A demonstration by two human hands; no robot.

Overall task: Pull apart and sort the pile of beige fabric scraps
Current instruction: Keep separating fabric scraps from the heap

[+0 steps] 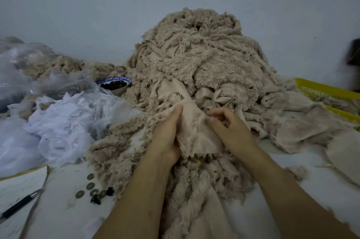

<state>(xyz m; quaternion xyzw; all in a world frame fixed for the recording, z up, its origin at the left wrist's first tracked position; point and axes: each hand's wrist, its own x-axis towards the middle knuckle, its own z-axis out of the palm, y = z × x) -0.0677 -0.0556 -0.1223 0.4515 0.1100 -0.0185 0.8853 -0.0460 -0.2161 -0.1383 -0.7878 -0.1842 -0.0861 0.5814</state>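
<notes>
**Pale wall (pixel 78 4), white table (pixel 64 209): scrap in both hands**

Beige pile (pixel 194 53) heaps dead ahead. Flat scrap (pixel 196 131) at its near foot, long axis pointing away. Grip: left hand (pixel 167 133) clasps left edge, right hand (pixel 228 125) pinches right edge; both equally near.

On your right: dark object (pixel 353 52), blurred, cropped, unidentifiable; yellow basket (pixel 319 87), half buried under beige scraps (pixel 311 121), cropped; on your left: pen (pixel 19 206), cropped; bowl (pixel 115 79), contents too dark to name.

Dim, flat bluish light; blurred, warped edges.
</notes>
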